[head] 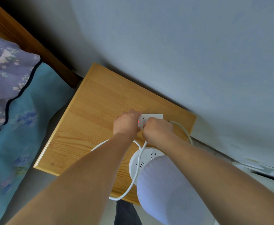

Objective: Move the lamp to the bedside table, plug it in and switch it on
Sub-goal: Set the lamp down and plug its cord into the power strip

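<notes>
A white lamp stands at the near right of the wooden bedside table (91,101); its pale shade (162,189) hides most of its round white base (137,163). Its thin white cord (133,184) loops over the table edge and runs up under my right hand (157,130). A white power strip (155,116) with a red light lies near the table's back edge. My left hand (126,122) holds the strip's left end. My right hand is closed around something at the strip's sockets, probably the lamp's plug, which is hidden by the fingers.
A thicker pale cable (184,130) leaves the strip and drops over the table's right edge. The pale wall (181,54) stands right behind the table. A bed with a blue sheet (27,127), a flowered pillow (5,75) and a wooden headboard lies to the left.
</notes>
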The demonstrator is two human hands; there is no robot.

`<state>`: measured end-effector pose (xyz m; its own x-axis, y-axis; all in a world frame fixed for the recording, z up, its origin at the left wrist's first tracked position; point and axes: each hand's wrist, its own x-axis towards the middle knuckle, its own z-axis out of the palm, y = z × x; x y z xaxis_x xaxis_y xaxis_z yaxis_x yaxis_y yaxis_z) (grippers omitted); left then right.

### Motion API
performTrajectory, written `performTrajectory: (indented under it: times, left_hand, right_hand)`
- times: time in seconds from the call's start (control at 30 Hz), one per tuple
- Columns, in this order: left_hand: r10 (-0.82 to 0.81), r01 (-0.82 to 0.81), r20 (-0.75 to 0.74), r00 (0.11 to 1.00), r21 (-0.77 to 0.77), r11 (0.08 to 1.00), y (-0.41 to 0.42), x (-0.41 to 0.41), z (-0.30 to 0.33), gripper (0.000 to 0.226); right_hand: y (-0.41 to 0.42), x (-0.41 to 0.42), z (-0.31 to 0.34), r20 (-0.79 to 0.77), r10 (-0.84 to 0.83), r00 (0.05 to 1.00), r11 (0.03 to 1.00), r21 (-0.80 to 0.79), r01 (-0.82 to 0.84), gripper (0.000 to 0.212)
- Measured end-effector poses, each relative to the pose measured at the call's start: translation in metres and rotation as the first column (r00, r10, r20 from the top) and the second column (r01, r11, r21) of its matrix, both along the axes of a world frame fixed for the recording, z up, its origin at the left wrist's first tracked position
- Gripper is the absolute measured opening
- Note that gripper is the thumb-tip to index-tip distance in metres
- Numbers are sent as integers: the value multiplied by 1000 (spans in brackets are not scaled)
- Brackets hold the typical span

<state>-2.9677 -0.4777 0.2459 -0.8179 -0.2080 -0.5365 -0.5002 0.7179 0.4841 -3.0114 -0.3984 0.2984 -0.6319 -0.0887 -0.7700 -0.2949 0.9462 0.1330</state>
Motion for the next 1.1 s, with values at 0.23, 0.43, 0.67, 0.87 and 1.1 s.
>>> performTrajectory:
  times: [0.23,0.43,0.67,0.87,1.1]
  left_hand:
    - [-19,19,14,1000,13,1000,-2,-1,2,44]
    - [-12,11,10,1000,27,1000,-3,-1,2,38]
    - [-12,12,3,1000,16,1000,-1,-1,1,33]
    - [1,-1,-16,1000,16,1000,-2,1,-2,39]
    - [-24,24,-5,1000,-16,1000,-2,1,-4,43]
  right_hand:
    - [-14,-18,-3,151,111,982,985,118,-130,20]
    - [-8,-5,-10,91,66,994,992,103,-76,29]
    - [7,9,-8,9,-60,998,996,-61,61,30]
    - [0,-6,-7,17,112,994,993,43,-113,28]
    - [-8,-17,-12,69,138,988,969,198,-150,24]
